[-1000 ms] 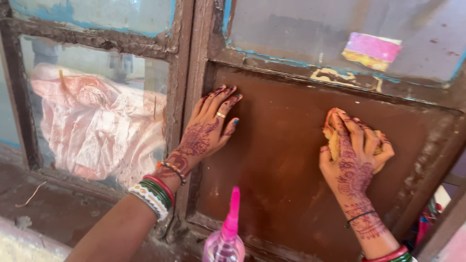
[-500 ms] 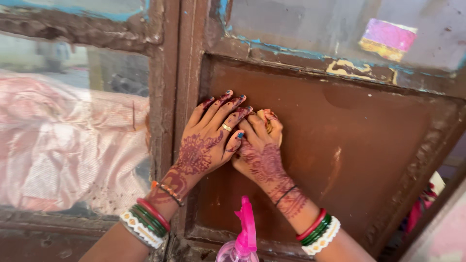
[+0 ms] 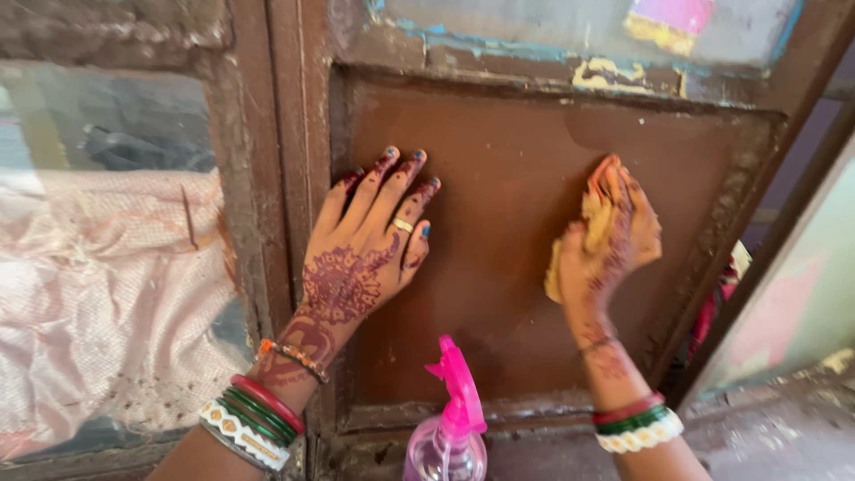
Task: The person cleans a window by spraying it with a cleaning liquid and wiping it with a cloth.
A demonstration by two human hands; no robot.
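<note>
The right hand has slid rightward off the left hand, apparently clutching a yellow cloth against the brown panel; left lies flat, fingers spread.

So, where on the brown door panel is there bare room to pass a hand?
Bare: the panel between the left hand and the right hand holding a yellow cloth, and above both. Crowded: the bottom edge by the pink spray bottle.

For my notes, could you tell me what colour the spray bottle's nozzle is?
The spray bottle's nozzle is bright pink, seen best in the head view, bottom centre.
</note>
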